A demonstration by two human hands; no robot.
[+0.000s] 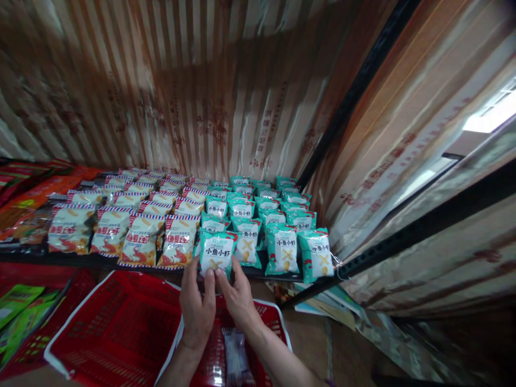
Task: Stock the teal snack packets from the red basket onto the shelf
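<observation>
Between my two hands is a teal-and-white snack bag (217,248), upright at the front edge of the shelf. My left hand (197,301) grips its lower left side, and my right hand (237,295) grips its lower right side, both thumbs pressed on the front. Matching teal snack bags (282,248) stand in rows behind and to the right of it. On the left are rows of white-and-orange snack bags (139,239) with striped edges. The back of the held bag is hidden.
Below the shelf sit a red basket (115,317) with a white rim and another red basket (276,322) holding a clear-wrapped packet (237,355). Green packets (24,306) lie at lower left. A black metal post (355,91) slants up on the right, beside plastic-covered walls.
</observation>
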